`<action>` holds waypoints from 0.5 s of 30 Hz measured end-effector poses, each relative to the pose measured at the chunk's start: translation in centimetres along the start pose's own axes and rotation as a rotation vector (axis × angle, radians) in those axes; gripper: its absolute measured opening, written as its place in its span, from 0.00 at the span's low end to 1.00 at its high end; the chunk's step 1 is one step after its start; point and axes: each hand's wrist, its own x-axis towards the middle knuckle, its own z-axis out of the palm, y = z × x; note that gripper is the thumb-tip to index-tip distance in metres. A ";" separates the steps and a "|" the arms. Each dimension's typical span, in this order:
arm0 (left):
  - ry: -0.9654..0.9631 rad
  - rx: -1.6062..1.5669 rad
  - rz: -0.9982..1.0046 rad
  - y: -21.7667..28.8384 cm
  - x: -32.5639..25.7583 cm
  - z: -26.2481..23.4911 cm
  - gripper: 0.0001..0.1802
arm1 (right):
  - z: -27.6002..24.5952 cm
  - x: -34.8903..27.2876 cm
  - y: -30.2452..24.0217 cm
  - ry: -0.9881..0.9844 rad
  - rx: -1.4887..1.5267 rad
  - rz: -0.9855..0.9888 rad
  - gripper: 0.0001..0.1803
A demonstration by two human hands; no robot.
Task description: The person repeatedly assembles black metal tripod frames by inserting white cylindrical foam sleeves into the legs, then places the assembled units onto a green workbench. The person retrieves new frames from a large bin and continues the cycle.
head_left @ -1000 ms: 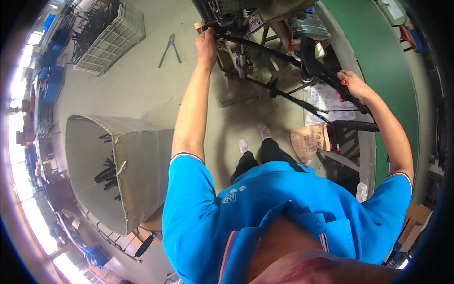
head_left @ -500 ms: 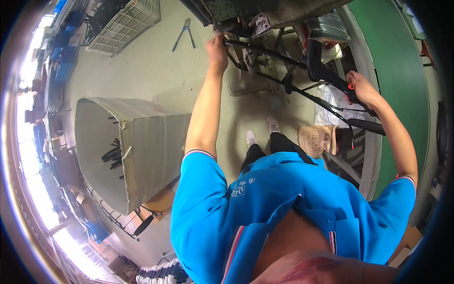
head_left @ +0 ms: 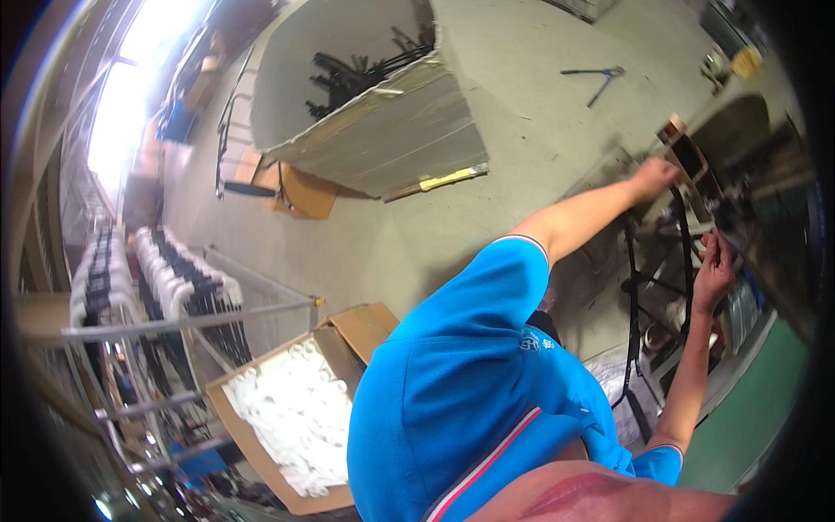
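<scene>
Left hand (head_left: 654, 178) first: the fingers are curled in a clench at the top end of a thin black metal tube frame (head_left: 683, 239), up against the edge of a grey-green workbench (head_left: 739, 122) at the right of the view. How much of the tube sits inside the fist is hard to tell at this size. Right hand (head_left: 713, 271) now: fingers (head_left: 709, 248) are bent around the same black frame lower down, thumb side toward the bench, gripping it. The two hands are near each other, left above, right below.

The frame itself hangs between them and runs down toward the floor, a long black bar (head_left: 631, 322) dropping past the person's knees, with a short cross piece branching off partway.

Both arms are bare from the elbows, coming out of a bright blue polo shirt with red-and-white trim (head_left: 470, 391).

Farther out: blue-handled cutters (head_left: 594, 78) lie on the concrete floor (head_left: 522, 96), well apart from the hands. A large cardboard-walled bin (head_left: 383, 96) holds a heap of black metal parts (head_left: 357, 65). Lower left, an open brown carton (head_left: 287, 426) is filled with white pieces, beside a wire rack (head_left: 156, 304) of black-and-white items.
</scene>
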 end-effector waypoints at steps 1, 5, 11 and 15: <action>0.162 0.103 0.188 -0.6 -1.1 -1.5 0.10 | 2.1 1.2 -1.3 -0.004 -0.146 -0.182 0.09; 0.306 0.124 0.469 5.1 -9.3 -11.2 0.07 | 4.9 2.8 0.6 0.003 -0.131 -0.263 0.10; 0.828 0.519 0.359 5.6 -22.7 -43.7 0.03 | 5.4 1.1 1.3 0.124 -0.134 -0.013 0.10; 1.101 0.526 -0.101 -3.2 -26.9 -68.4 0.09 | 6.4 1.2 -1.5 0.307 -0.571 -0.161 0.11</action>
